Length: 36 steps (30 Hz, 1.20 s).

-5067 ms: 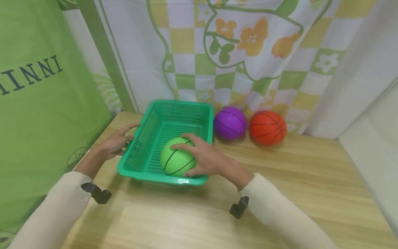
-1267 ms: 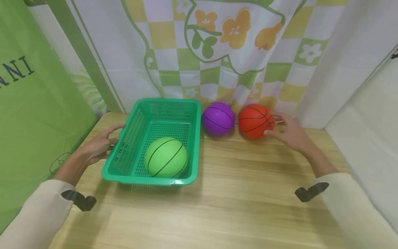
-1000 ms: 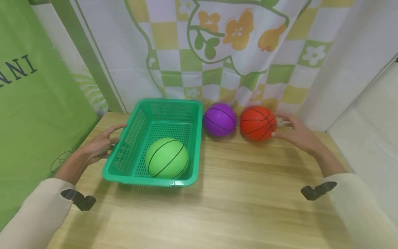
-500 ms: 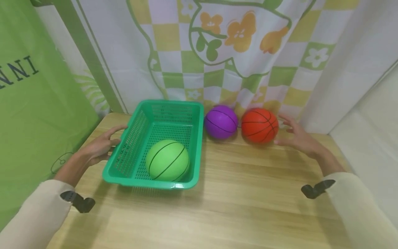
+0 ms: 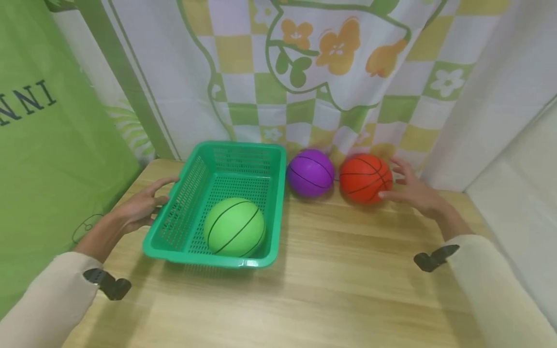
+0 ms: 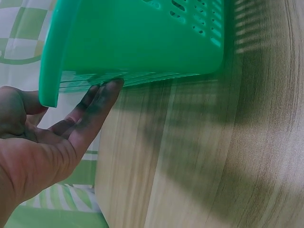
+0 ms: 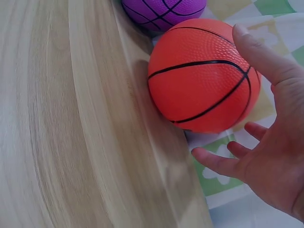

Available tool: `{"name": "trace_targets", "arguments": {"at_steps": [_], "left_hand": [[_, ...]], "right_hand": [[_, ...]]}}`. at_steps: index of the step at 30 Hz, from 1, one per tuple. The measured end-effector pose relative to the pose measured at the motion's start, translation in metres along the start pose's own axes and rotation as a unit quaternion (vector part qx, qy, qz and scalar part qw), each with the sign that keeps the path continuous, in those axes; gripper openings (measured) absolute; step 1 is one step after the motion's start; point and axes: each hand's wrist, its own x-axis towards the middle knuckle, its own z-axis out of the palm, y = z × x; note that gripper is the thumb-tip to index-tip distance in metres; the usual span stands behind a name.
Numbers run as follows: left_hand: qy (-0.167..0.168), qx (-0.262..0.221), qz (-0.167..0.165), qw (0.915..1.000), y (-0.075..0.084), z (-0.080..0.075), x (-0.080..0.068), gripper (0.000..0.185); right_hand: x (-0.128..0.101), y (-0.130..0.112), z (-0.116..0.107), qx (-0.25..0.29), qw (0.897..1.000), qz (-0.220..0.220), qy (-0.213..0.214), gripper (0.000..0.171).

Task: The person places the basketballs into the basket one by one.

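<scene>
A green basket [image 5: 282,212] with a slotted wall holds a light-green ball [image 5: 235,227] marked with black lines. My left hand [image 5: 141,208] is at its left side. In the left wrist view, straight fingers [image 6: 97,107] lie against or just under the wall below the rim, and another digit is partly hidden by the rim. To the right, a red ball [image 5: 365,179] sits on the table beside a purple ball [image 5: 311,173]. My right hand [image 5: 417,193] is spread at the red ball's right side, thumb at its surface; firm contact cannot be made out.
A wooden table [image 5: 330,290] carries the basket and balls. Close behind the balls hangs a patterned curtain [image 5: 300,113]. Green fabric [image 5: 56,169] stands at the left, and a pale wall [image 5: 518,164] bounds the right.
The right hand has let go of the light-green ball in the basket and moved right to the red ball. It drew slightly off, then came back closer. The left hand stays at the basket.
</scene>
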Motion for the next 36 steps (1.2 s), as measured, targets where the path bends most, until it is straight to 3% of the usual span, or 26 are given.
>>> {"name": "trace_targets", "arguments": {"at_steps": [6,10,18,27,36], "left_hand": [[0.001,-0.004,-0.001,1.0000,-0.001,0.000,0.000,0.064],[0.002,0.001,0.003,1.0000,-0.001,-0.002,-0.001,0.065],[-0.006,-0.001,0.003,1.0000,-0.002,-0.001,0.001,0.062],[-0.007,-0.002,0.001,1.0000,-0.004,-0.002,0.002,0.062],[-0.003,-0.008,-0.002,1.0000,-0.004,-0.001,0.001,0.065]], "right_hand": [[0.018,0.005,0.011,0.044,0.999,-0.014,0.011,0.105],[0.027,0.007,0.019,0.041,0.998,-0.026,0.037,0.106],[0.029,0.011,0.027,0.059,0.995,-0.035,0.076,0.105],[0.027,0.013,0.032,0.011,0.995,-0.035,0.093,0.105],[0.022,0.007,0.029,-0.018,0.997,-0.042,0.063,0.103]]}}
